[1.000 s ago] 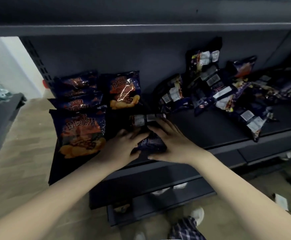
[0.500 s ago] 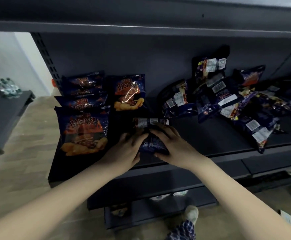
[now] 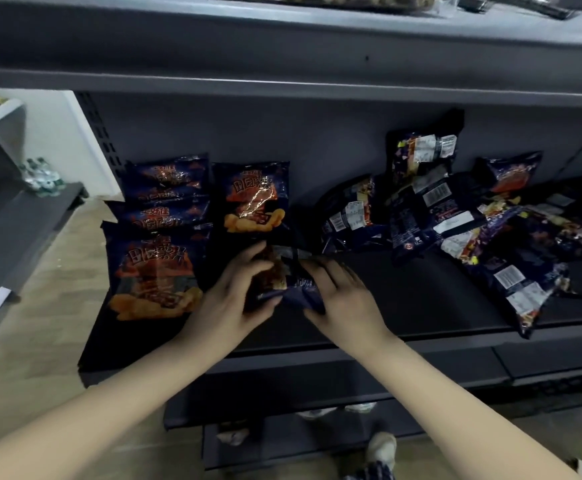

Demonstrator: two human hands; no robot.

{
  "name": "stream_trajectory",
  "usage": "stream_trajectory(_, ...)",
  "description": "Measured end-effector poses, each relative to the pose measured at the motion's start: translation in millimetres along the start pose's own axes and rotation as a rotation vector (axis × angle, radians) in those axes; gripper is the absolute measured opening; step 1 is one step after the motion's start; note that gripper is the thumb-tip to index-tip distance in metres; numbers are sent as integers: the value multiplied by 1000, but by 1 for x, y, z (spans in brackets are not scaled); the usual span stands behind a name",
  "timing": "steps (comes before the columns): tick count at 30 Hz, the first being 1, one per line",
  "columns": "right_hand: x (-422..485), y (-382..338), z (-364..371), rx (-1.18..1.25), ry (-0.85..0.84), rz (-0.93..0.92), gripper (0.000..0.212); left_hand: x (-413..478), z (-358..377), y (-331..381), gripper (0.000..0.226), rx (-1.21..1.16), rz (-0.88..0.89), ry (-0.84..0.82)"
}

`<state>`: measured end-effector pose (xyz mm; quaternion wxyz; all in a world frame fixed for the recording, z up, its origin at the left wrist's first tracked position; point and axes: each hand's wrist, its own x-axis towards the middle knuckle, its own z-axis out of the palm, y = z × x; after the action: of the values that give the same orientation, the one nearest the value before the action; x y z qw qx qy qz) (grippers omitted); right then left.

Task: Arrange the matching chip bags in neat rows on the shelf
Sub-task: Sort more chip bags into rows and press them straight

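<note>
Both hands, left hand (image 3: 234, 299) and right hand (image 3: 343, 299), pinch one chip bag (image 3: 291, 282); best square it behind the upright bag (image 3: 253, 199) beyond them.

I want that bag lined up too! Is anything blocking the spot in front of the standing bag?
Nothing visible does. Both hands, left and right, hold the dark blue chip bag right in front of the standing orange-printed chip bag, over bare dark shelf.

On the shelf (image 3: 403, 299), three chip bags (image 3: 154, 271) lie in a row front to back at the left end, with a fourth bag (image 3: 253, 199) just right of the rearmost. Before that fourth bag, a held bag (image 3: 287, 282) sits between the left hand (image 3: 234, 303) and right hand (image 3: 345, 299). A jumbled pile of bags (image 3: 455, 216) lies to the right, against the back panel.
</note>
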<state>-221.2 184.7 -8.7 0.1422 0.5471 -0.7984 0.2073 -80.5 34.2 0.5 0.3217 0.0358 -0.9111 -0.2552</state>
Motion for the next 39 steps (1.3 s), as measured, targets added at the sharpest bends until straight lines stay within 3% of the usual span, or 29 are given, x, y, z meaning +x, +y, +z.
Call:
stream_trajectory(3,9,3,-9,199,140,94,60,14,-4,10,56,-284,-107,121)
stream_trajectory(6,24,7,-25,567,188,319,45,22,-4,19,69,-454,-345,199)
stream_trajectory(11,40,13,-33,1354,101,610,31,27,-2,20,85,-705,-711,67)
stream_trajectory(14,35,1,-26,1684,102,821,23,27,2,18,78,-988,-791,-5)
stream_trajectory(18,25,-10,-8,1608,55,796,42,22,9,16,47,-1135,-812,74)
stream_trajectory(21,24,-8,-1,1592,50,702,50,17,12,6,32,-1105,-872,141)
stream_trajectory(23,25,-6,1,1543,56,684,50,11,12,0,34,-1017,-873,117)
stream_trajectory(26,28,-2,4,1430,116,717,33,1,16,-2,53,-771,-843,56)
stream_trajectory(30,48,3,8,1309,184,722,36,-12,15,2,79,-236,-593,-169)
stream_trajectory(33,64,4,20,1223,192,694,40,-25,17,-3,58,309,-190,-366)
stream_trajectory(35,73,2,32,1162,156,682,40,-29,21,-7,55,365,-101,-448)
stream_trajectory(39,89,-2,54,989,103,657,40,-30,25,-11,67,321,-110,-497)
